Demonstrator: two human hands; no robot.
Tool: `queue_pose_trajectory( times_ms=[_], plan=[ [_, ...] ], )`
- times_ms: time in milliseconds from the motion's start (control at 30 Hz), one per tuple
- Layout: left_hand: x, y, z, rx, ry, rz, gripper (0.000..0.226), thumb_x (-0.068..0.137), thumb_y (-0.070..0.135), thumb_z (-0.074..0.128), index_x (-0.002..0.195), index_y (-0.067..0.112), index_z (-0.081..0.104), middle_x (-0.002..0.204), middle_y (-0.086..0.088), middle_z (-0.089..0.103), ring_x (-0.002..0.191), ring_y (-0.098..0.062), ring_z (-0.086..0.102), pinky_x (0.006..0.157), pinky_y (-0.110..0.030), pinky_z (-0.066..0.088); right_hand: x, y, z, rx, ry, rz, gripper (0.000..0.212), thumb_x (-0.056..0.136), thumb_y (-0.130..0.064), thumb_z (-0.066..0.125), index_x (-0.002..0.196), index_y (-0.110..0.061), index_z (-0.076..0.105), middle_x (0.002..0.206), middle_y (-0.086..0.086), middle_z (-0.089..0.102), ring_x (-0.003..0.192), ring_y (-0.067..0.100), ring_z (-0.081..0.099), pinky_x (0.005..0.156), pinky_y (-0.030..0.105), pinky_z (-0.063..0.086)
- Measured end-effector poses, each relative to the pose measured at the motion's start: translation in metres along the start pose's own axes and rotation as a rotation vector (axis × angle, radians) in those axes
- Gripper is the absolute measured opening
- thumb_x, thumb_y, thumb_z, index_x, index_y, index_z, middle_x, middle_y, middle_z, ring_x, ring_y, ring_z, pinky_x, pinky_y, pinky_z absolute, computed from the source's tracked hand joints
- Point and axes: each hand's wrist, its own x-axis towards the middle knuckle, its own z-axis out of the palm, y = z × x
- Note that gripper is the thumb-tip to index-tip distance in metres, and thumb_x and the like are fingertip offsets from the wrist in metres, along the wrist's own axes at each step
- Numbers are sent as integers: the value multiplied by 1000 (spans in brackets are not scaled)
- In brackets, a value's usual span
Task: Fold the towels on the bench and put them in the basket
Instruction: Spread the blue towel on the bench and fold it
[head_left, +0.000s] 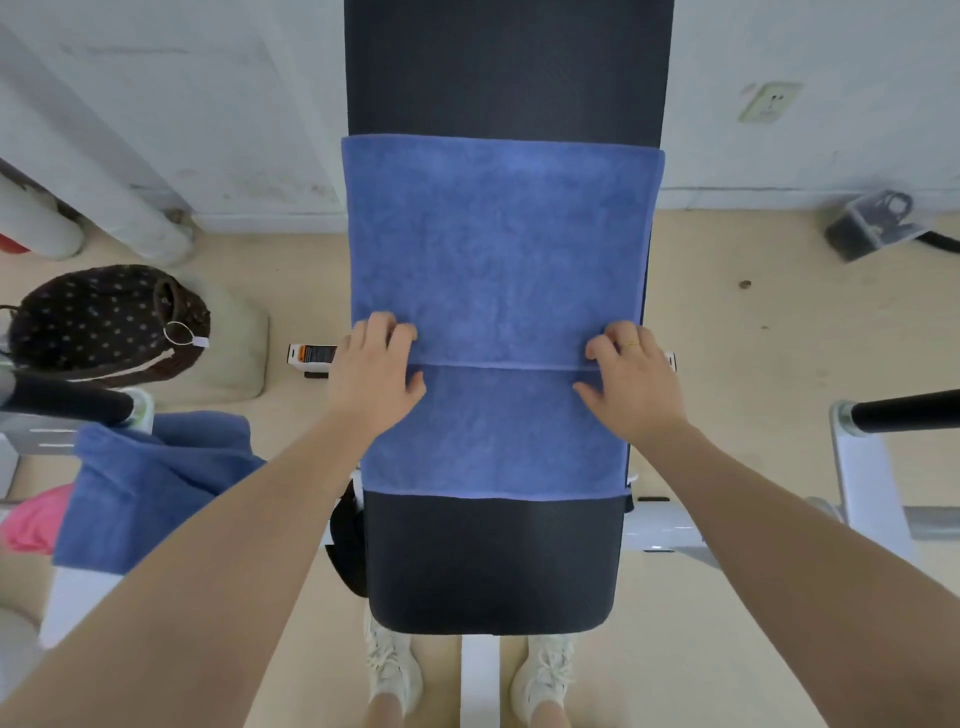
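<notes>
A blue towel (498, 260) lies folded over on the black bench (493, 561), its upper layer ending in a hem across the middle. My left hand (376, 374) grips the hem's left end, fingers curled on the upper layer and thumb on the lower. My right hand (631, 379), wearing a ring, grips the hem's right end the same way. A second blue towel (156, 483) hangs crumpled over a white frame at the left. The dark dotted basket (104, 322) stands on the floor, left of the bench.
A pink cloth (36, 519) lies beside the second towel. Black padded bars stick in at the left (67, 402) and right (909, 410). A grey metal bracket (872, 226) sits by the far wall. My shoes (392, 670) stand under the bench's near end.
</notes>
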Motion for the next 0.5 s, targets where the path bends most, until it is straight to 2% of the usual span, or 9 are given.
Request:
queue_pose_trajectory(
  times_ms=[133,300,367,433,500],
  plan=[
    [2,-1,6,109,13,37,37,45,-5,78,78,1,63,83,-17,60,67,-33,59,54,-31,49,0,-1,7,-128,105,-55,35,59,-11,83,84,-2,61,95,17,60,83,37,60,69,41,51],
    [9,-1,-2,180,-10,66,41,36,-7,81,69,6,61,74,-11,60,57,-28,58,47,-26,43,5,1,4,-244,116,-43,39,47,8,78,80,-5,62,83,11,61,69,30,61,62,32,49],
    [13,0,-10,136,16,26,34,45,-7,79,70,5,59,70,-11,58,57,-29,57,51,-28,41,10,-3,-8,-195,103,-8,30,60,11,70,85,-2,61,84,14,59,73,33,59,63,34,44],
    [18,1,-23,38,104,-18,12,69,-2,62,79,3,60,76,-13,59,67,-32,58,65,-35,34,16,-5,-26,-82,132,59,18,79,7,53,96,0,57,93,17,57,84,36,54,66,37,34],
    [25,2,-43,-17,261,-15,17,77,7,44,82,6,60,78,-11,61,70,-32,58,72,-31,26,16,-5,-49,36,243,41,18,83,-3,42,94,0,56,93,16,57,84,35,52,61,34,30]
  ],
)
